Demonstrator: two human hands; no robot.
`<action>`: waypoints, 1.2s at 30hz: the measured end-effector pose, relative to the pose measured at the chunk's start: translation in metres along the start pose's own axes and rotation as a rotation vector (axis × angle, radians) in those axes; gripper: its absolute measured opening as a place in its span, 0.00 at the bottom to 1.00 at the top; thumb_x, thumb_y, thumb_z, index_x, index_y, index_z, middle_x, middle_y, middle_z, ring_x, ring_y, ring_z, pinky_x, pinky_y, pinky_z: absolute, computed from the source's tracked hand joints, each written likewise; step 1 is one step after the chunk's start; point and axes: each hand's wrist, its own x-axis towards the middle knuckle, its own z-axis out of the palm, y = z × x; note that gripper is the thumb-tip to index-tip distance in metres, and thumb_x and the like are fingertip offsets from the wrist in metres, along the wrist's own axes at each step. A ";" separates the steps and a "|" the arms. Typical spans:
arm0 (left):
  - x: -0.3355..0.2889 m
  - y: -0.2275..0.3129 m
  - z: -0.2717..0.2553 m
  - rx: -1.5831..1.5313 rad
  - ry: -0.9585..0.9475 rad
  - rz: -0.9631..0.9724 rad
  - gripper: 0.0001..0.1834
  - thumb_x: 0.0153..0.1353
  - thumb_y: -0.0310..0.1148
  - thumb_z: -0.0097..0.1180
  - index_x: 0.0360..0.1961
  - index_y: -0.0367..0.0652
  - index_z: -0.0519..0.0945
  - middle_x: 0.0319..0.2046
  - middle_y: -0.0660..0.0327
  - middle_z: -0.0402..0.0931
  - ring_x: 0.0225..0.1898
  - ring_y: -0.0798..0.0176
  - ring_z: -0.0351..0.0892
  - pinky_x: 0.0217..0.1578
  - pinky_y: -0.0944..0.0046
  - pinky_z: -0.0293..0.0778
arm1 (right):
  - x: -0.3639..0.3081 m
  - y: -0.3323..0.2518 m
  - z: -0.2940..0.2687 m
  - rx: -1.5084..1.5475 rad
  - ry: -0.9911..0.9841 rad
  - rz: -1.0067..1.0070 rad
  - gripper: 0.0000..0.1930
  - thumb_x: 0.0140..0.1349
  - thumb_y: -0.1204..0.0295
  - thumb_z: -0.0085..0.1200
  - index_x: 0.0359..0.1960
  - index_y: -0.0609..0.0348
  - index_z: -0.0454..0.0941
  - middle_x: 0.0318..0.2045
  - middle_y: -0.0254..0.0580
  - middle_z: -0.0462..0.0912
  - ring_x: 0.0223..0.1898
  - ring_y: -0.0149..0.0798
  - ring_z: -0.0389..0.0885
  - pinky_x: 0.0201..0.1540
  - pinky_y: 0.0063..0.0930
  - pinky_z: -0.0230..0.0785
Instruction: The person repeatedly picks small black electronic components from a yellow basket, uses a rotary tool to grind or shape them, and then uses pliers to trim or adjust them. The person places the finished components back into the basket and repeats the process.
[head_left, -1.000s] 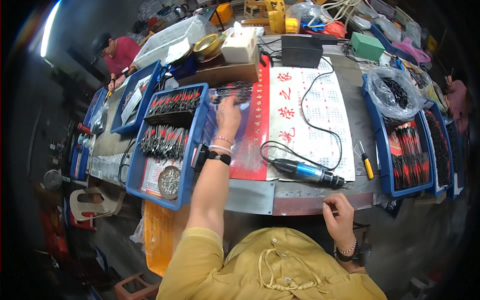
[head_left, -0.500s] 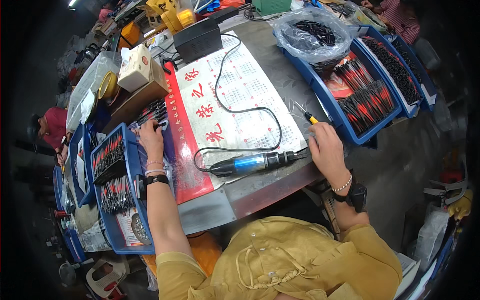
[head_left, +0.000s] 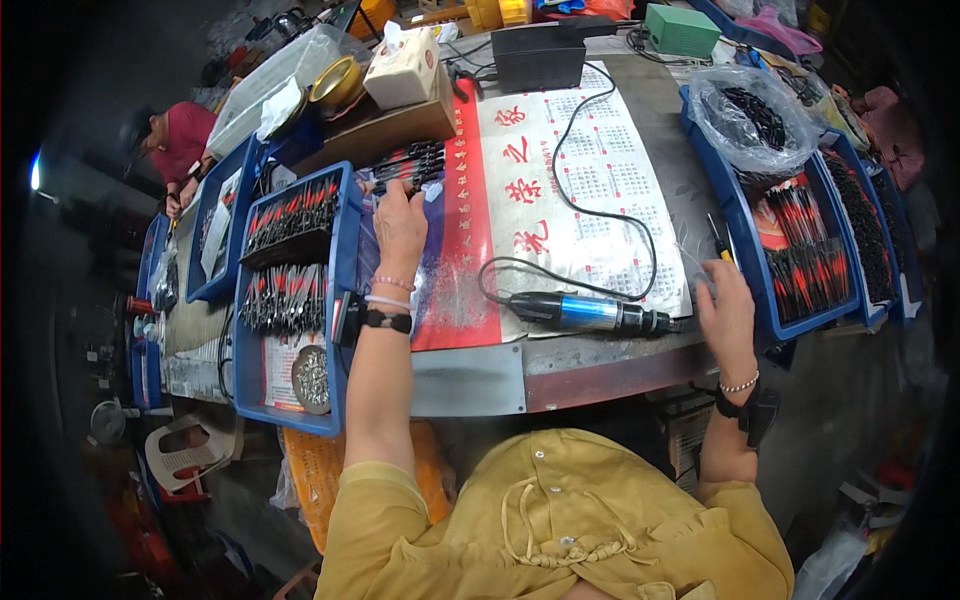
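Observation:
My left hand [head_left: 401, 233] rests at the near edge of a pile of slim black parts [head_left: 412, 163] on purple plastic. Its fingers are bent together at the pile; whatever is between them is hidden. At the right, my right hand [head_left: 727, 312] is just above the table edge, thumb apart from the half-bent fingers. Right beyond its fingertips is a yellow-handled screwdriver [head_left: 726, 254], shaft pointing away; the fingers do not visibly wrap round it. Between my hands a black and blue electric screwdriver [head_left: 585, 312] lies with its cord looped over a red and white calendar sheet [head_left: 600, 235].
A blue bin [head_left: 345, 250] at left holds black-and-red parts and a dish of small metal pieces [head_left: 311, 380]. More blue bins [head_left: 797, 328] and a clear bag of black parts [head_left: 752, 120] stand at right. A black box [head_left: 538, 62] and tissue box [head_left: 402, 70] stand farther back.
The whole view has turned, so the table sits squarer and farther right in it. My left hand stays at the pile, its fingers drawn in more. The right hand stays beside the yellow-handled screwdriver.

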 end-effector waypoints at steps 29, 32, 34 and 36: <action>-0.289 0.151 -0.103 -1.526 -0.838 -1.022 0.16 0.73 0.39 0.46 0.51 0.37 0.75 0.30 0.61 0.78 0.23 0.74 0.69 0.24 0.74 0.66 | -0.071 -0.089 -0.032 1.362 -0.422 0.261 0.34 0.46 0.77 0.63 0.57 0.62 0.64 0.32 0.38 0.71 0.34 0.30 0.74 0.36 0.25 0.70; -0.292 0.156 -0.092 -1.541 -0.856 -1.106 0.24 0.75 0.46 0.40 0.50 0.35 0.78 0.29 0.62 0.77 0.22 0.74 0.67 0.24 0.73 0.64 | -0.089 -0.094 -0.026 1.403 -0.414 0.366 0.32 0.47 0.79 0.62 0.56 0.61 0.64 0.34 0.42 0.75 0.34 0.34 0.77 0.37 0.26 0.72; -0.292 0.157 -0.086 -1.622 -0.853 -1.235 0.24 0.74 0.47 0.42 0.51 0.36 0.78 0.28 0.63 0.77 0.22 0.73 0.67 0.25 0.73 0.64 | -0.096 -0.095 -0.018 1.374 -0.433 0.405 0.28 0.50 0.82 0.62 0.54 0.62 0.66 0.36 0.43 0.78 0.36 0.33 0.79 0.40 0.27 0.73; -0.292 0.157 -0.081 -1.676 -0.843 -1.281 0.24 0.74 0.47 0.42 0.51 0.36 0.78 0.28 0.63 0.76 0.21 0.72 0.67 0.24 0.72 0.64 | -0.102 -0.098 -0.008 1.294 -0.466 0.425 0.25 0.51 0.83 0.62 0.53 0.63 0.69 0.37 0.41 0.80 0.38 0.31 0.79 0.42 0.26 0.73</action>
